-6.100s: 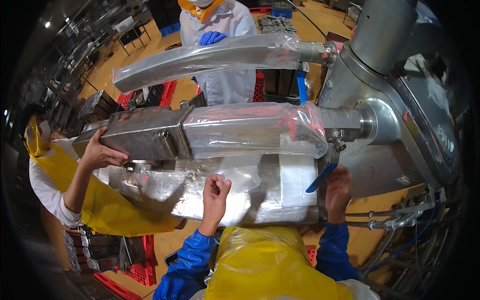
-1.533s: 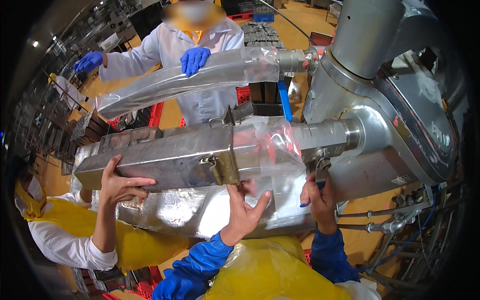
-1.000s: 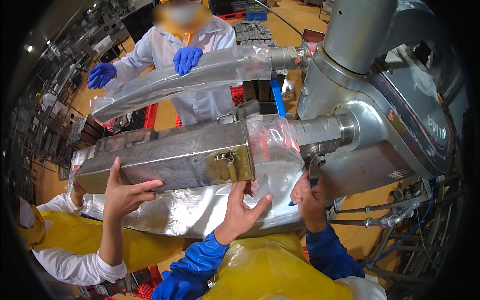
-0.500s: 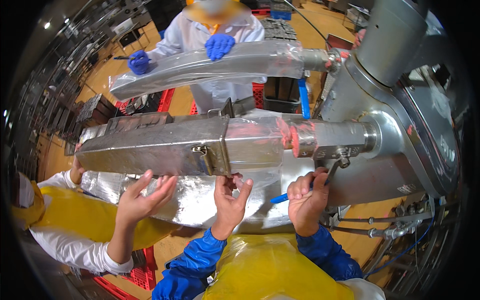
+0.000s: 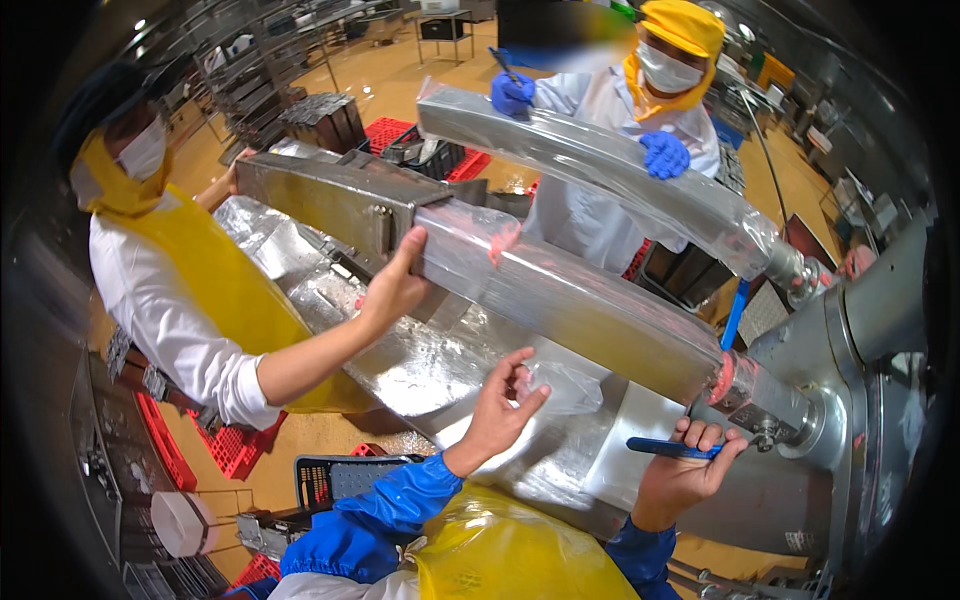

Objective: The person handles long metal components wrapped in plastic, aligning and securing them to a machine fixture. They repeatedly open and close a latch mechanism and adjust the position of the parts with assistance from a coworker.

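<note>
My right hand (image 5: 690,470) is closed around a slim blue tool (image 5: 672,447), below the valve fitting (image 5: 765,400) smeared with pink paste. Crumpled clear plastic film (image 5: 565,388) is at the curled fingers of my left hand (image 5: 503,408), which appear to pinch it. Above both hands, a long rectangular metal tube (image 5: 610,305) extends from the fitting. Its far end goes into clear film with pink paste, beside the mouth of a metal mould (image 5: 325,195). A co-worker's hand (image 5: 393,285) supports that mould near its mouth; their other hand is at its far end.
At left stands the co-worker in a yellow apron (image 5: 235,300). Across from me another person in blue gloves (image 5: 665,155) touches a second film-covered tube (image 5: 590,145). A shiny metal table (image 5: 400,375) lies beneath; a black crate (image 5: 350,478) and red pallets are around it.
The mould has moved left with the co-worker, exposing a long tube length. My right hand has left the valve lever area with the blue tool. The view has turned left.
</note>
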The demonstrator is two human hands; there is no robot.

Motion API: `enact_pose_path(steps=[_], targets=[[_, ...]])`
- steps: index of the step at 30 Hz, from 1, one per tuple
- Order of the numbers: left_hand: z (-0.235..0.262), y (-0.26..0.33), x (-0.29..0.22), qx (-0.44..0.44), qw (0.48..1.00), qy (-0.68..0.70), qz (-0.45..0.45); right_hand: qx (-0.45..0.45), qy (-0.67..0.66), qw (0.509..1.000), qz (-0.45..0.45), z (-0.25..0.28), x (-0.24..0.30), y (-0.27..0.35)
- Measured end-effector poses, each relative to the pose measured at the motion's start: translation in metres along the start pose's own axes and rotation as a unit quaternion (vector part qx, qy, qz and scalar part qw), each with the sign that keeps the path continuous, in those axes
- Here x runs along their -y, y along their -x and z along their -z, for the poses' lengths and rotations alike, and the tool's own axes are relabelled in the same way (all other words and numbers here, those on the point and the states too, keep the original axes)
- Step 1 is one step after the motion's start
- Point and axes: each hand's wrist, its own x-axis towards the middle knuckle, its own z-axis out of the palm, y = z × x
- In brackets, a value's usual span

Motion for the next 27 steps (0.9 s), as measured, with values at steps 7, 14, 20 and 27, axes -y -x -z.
enact_pose_path(steps=[7,14,20,27], targets=[[-0.005,0.009,-0.017,0.029,0.999,-0.035,0.016,0.108,-0.030,0.993,-0.043,0.012,0.002,-0.001],[-0.003,0.009,-0.024,0.038,0.995,-0.092,0.001,0.080,0.520,0.850,-0.011,0.115,0.064,-0.039],[-0.020,0.010,-0.033,0.059,0.996,-0.069,-0.001,0.115,0.249,0.959,-0.078,0.104,0.037,-0.030],[-0.051,0.029,-0.012,0.081,0.994,-0.073,0.021,0.210,0.182,0.955,-0.103,0.104,0.055,-0.035]])
